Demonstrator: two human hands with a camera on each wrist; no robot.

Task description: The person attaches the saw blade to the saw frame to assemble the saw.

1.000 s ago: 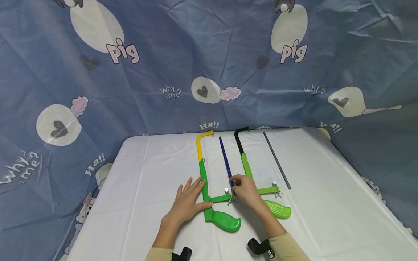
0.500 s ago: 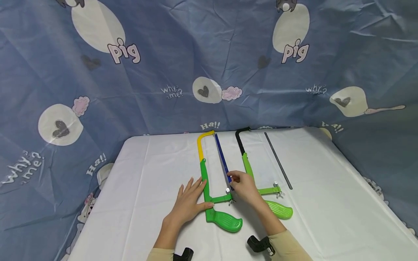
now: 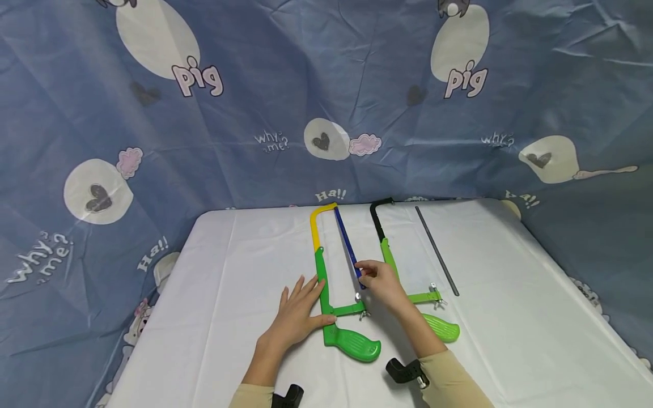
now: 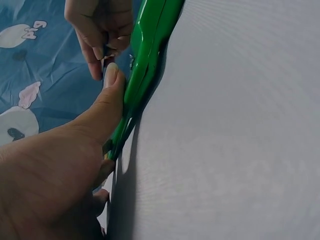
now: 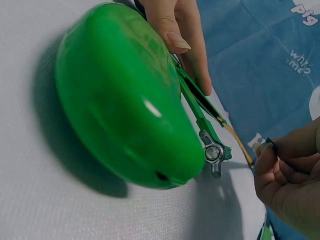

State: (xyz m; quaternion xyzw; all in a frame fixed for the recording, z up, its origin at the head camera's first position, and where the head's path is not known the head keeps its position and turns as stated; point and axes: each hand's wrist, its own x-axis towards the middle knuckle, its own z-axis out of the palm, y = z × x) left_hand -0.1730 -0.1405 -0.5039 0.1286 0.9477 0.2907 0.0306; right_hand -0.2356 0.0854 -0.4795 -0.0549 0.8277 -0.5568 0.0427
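A hacksaw frame with a green handle (image 3: pixel 359 345) and a yellow front bow (image 3: pixel 314 231) lies on the white-covered table. My left hand (image 3: pixel 291 322) rests along its left side, fingers extended and thumb across the lower bar. My right hand (image 3: pixel 384 287) pinches a blue hacksaw blade (image 3: pixel 345 238) near its close end. The blade's far end is right at the tip of the yellow bow; its close end is near the frame's green crossbar (image 3: pixel 348 310). In the right wrist view, a metal wing nut (image 5: pixel 213 153) sits on that crossbar's end, beyond the large green grip (image 5: pixel 122 100).
A second hacksaw frame, with a lime-green handle (image 3: pixel 442 328) and black bow (image 3: pixel 376 218), lies just right, partly under my right forearm. Further right is a dark grey blade (image 3: pixel 437 250). A blue printed cloth (image 3: pixel 285 73) hangs behind the table.
My right hand has moved the blue blade left and slightly away from me, bringing its far end to the yellow bow's tip. My left hand stays on the frame.
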